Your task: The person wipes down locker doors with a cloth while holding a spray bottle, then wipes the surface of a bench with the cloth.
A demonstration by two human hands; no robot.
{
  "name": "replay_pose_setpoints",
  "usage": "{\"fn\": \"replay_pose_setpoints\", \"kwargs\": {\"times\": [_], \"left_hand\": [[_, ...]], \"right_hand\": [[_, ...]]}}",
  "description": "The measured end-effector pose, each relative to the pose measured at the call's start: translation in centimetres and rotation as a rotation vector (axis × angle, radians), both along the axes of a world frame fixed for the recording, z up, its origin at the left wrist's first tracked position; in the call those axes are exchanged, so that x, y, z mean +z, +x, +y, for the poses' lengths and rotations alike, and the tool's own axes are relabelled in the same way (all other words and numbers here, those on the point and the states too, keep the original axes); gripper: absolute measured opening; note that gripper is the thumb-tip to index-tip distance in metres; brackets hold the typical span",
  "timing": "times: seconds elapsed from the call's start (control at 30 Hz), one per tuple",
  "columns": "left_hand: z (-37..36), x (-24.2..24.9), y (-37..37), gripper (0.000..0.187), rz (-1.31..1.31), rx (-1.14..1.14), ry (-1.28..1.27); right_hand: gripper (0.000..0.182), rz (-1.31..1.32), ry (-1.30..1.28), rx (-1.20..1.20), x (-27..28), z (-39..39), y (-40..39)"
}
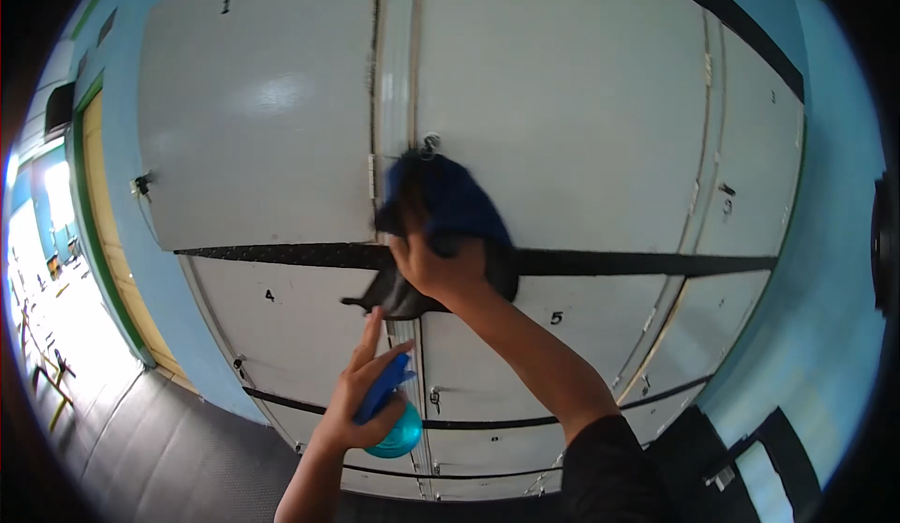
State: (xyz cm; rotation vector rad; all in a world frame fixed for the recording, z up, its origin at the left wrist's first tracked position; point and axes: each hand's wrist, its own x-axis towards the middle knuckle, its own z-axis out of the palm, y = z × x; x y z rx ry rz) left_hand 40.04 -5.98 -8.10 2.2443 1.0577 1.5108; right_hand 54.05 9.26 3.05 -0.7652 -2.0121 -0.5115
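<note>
Apparently at a wiping step, the right hand (pixel 448 268) grips a cloth (pixel 459 200) against the locker doors (pixel 562 82); the left hand (pixel 361 394) clasps a spray bottle (pixel 399 435). Further strokes call for skirting the lock (pixel 431 141)

Left hand (pixel 354 399) is curled, index finger (pixel 371 334) poking up around 12, forearm (pixel 315 474) running in from 7. Right hand (pixel 448 268)'s higher, aimed at 11, arm (pixel 539 350) coming up from 5.
</note>
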Motion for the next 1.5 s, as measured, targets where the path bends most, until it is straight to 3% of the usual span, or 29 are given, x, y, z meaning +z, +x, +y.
{"fn": "replay_pose_setpoints", "kwargs": {"times": [0.03, 0.13, 0.17, 0.27, 0.33, 0.37, 0.47, 0.53, 0.57, 0.63, 0.67, 0.73, 0.8, 0.87, 0.9, 1.03, 1.07, 1.13, 1.17, 1.23, 1.37, 1.5], "left_hand": [[-0.5, -0.1, -0.5, 0.071, -0.019, 0.028, -0.016], [-1.0, -0.9, -1.0, 0.07, -0.039, 0.064, -0.07], [-0.9, -1.4, -1.2, 0.07, -0.036, 0.065, -0.057], [-0.4, -2.6, -0.9, 0.07, -0.035, 0.042, -0.076], [0.2, -3.8, -0.7, 0.074, 0.018, 0.075, 0.012], [0.2, -4.2, -0.3, 0.074, 0.015, 0.069, 0.002], [0.2, -5.2, 1.0, 0.073, -0.02, 0.022, -0.091], [0.4, -5.9, 1.6, 0.068, -0.053, -0.08, -0.113], [0.3, -6.2, 1.8, 0.068, -0.049, -0.075, -0.123], [0.2, -6.8, 2.0, 0.068, -0.048, -0.081, -0.192], [0.2, -7.3, 1.9, 0.068, -0.045, -0.071, -0.203], [0.1, -8.4, 1.5, 0.068, -0.035, -0.097, -0.163], [-0.5, -8.4, 1.2, 0.068, -0.009, -0.057, -0.202], [-1.3, -8.6, 0.6, 0.068, 0.011, -0.018, -0.241], [-1.5, -8.7, 0.3, 0.07, 0.025, 0.002, -0.212], [-2.9, -8.1, -0.7, 0.069, -0.006, 0.024, -0.21], [-3.3, -8.0, -0.8, 0.069, -0.01, 0.029, -0.213], [-3.9, -7.8, -0.9, 0.07, -0.01, 0.067, -0.208], [-4.2, -7.8, -1.0, 0.07, -0.011, 0.063, -0.21], [-4.6, -7.7, -1.0, 0.071, -0.07, 0.087, -0.233], [-5.0, -7.8, -1.6, 0.072, -0.08, 0.089, -0.232], [-4.3, -8.2, -1.4, 0.072, -0.053, 0.058, -0.226]], "right_hand": [[0.075, -0.063, 0.209, -0.001, -0.2, 0.0, 0.2], [0.074, -0.26, -0.028, 0.071, -1.9, 0.2, 1.4], [0.07, -0.226, 0.276, 0.104, -2.9, 2.0, 2.1], [0.066, -0.376, 0.211, 0.065, -3.9, 3.4, 7.2], [0.07, -0.335, 0.267, -0.096, -4.3, 3.5, 12.5], [0.073, -0.308, 0.126, -0.217, -5.4, 4.5, 15.3], [0.079, 0.038, -0.629, -0.317, -2.9, -0.2, 20.4], [0.09, 0.251, 0.17, -0.239, -8.9, 4.7, 25.6], [0.087, 0.285, 0.279, -0.341, -9.9, 5.2, 27.7], [0.084, 0.323, 0.376, -0.437, -12.6, 6.1, 31.9], [0.075, 0.383, 0.08, -0.522, -14.6, 6.4, 34.4], [0.067, 0.434, -0.232, -0.592, -16.9, 7.2, 34.6], [0.049, 0.629, 0.301, -0.661, -17.5, 7.8, 31.3], [0.046, 0.857, 0.274, -0.451, -17.3, 7.0, 26.7], [0.048, 0.679, 0.185, -0.572, -16.7, 6.0, 24.3], [0.045, 0.742, 0.237, -0.401, -15.9, 6.1, 11.9], [0.042, 0.489, 0.201, -0.561, -15.9, 4.6, 9.2], [0.056, 0.436, -0.096, -0.249, -16.6, 3.3, 4.0], [0.054, 0.207, -0.848, -0.224, -14.9, 1.1, 2.2], [0.059, 0.123, -0.234, -0.005, -17.4, 1.2, -0.7], [0.065, -0.096, -0.177, 0.073, -21.8, 4.1, 1.7], [0.075, -0.351, -0.275, 0.055, -26.4, 9.1, 9.4]]}}
